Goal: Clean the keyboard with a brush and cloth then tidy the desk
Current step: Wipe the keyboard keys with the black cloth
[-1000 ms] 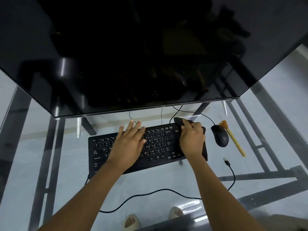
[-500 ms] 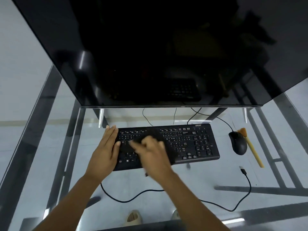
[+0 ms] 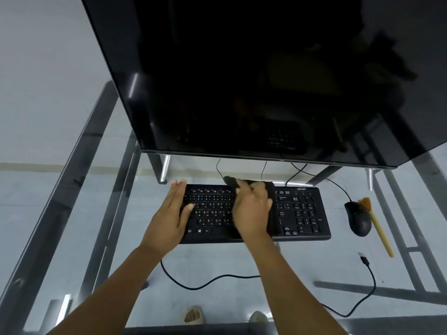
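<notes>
- I've got one view only: head cam, wide-angle, worn on the person, looking forward and steeply down.
- It sits close over the glass desk; both forearms run in from the bottom edge.
- Keyboard lands just below frame centre; the dark monitor fills the upper half.
- Floor and feet show through the glass at the bottom.
- Edges bow, so it's lens distortion.
- No second view, so nothing shared.

Matt black plastic keyboard on a glossy glass desk.
</notes>
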Available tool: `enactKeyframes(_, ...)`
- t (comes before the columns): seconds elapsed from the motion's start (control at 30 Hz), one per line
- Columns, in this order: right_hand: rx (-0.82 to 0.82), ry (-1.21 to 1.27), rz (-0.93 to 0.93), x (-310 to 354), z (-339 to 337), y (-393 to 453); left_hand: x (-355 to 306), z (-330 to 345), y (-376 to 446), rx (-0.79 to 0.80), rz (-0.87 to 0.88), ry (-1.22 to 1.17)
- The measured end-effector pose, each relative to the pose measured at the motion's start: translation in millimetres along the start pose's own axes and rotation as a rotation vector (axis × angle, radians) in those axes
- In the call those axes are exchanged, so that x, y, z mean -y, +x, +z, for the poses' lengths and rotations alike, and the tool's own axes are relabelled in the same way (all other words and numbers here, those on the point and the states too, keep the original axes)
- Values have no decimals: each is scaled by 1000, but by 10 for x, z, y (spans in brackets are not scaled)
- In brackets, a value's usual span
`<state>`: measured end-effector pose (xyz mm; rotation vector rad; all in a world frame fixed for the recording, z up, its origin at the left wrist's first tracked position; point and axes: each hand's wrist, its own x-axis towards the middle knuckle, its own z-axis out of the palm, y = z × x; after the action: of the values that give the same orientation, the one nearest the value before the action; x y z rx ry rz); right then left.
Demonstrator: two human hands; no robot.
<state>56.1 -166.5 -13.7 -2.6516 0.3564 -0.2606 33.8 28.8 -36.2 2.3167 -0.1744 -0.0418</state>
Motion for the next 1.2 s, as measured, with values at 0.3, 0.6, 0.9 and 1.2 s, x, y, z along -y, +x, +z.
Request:
enactKeyframes(0.3, 89, 17, -174, 278, 102, -120, 3, -31, -86, -90, -50, -152)
enactKeyframes(0.6, 146, -15, -225, 503, 241, -132, 33, -37, -100, -77, -22, -194)
enactKeyframes(0.9, 136, -12, -364, -163, -79, -236, 67, -5, -84, -77, -8, -93)
enactKeyframes(1.2, 408, -25, -585, -6, -110, -585, 64, -2, -101, -74, -10, -47)
